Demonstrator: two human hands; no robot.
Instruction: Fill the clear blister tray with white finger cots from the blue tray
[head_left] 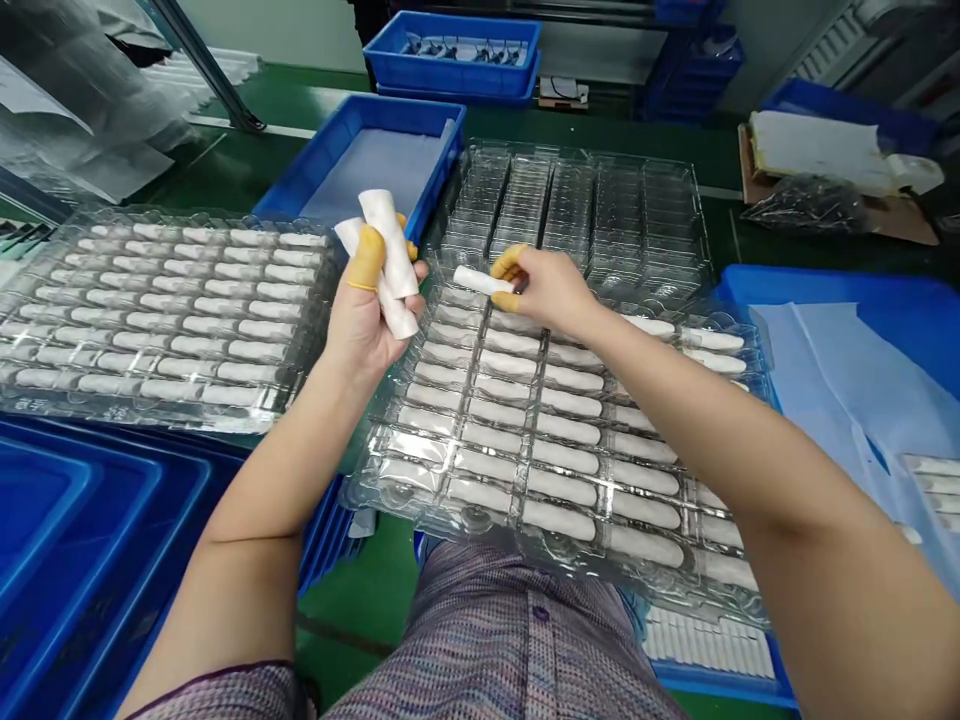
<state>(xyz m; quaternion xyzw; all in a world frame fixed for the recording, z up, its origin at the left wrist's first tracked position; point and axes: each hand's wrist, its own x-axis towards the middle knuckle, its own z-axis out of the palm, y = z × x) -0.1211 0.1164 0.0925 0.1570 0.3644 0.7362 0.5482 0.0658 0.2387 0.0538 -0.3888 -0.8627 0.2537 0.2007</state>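
Note:
My left hand (369, 290), with yellow finger cots, is closed around a few white rolled pieces (391, 240) that cross one another. Between the yellow-capped thumb and finger of my right hand (536, 285) is one white roll (480, 280), held just over the far left part of a clear plastic tray (480, 520). Rows of similar white rolls (562, 458) lie in that tray's slots. My right forearm hides part of the rows. Whether the held roll touches its slot, I cannot tell.
Another filled clear tray (150, 420) stands at left. Behind are clear slotted trays (574, 170) and a blue bin (360, 108) lined with a pale sheet. Stacked blue bins (90, 480) sit at lower left, and a blue bin with sheets (840, 285) at right.

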